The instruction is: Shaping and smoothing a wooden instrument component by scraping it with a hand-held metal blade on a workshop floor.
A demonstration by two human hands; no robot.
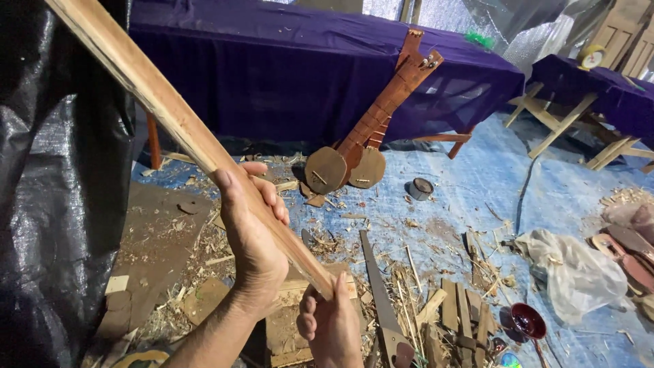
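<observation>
Both my hands hold a long, pale wooden strip point(170, 112) that slants from the top left down to the lower middle. My left hand point(252, 238) wraps around it near mid-length, thumb on the upper side. My right hand point(332, 326) grips its lower end from below. Under the hands lies a flat wooden block point(286, 330) among shavings. A hand saw point(379, 293) lies on the floor just right of my right hand.
Two brown stringed instruments point(361, 140) lean against a purple-draped table point(286, 61). Black plastic sheeting point(54, 191) hangs at left. On the blue tarp point(470, 184) are a tape roll point(421, 188), wood offcuts point(456, 310), a red bowl point(528, 320) and a plastic bag point(572, 269).
</observation>
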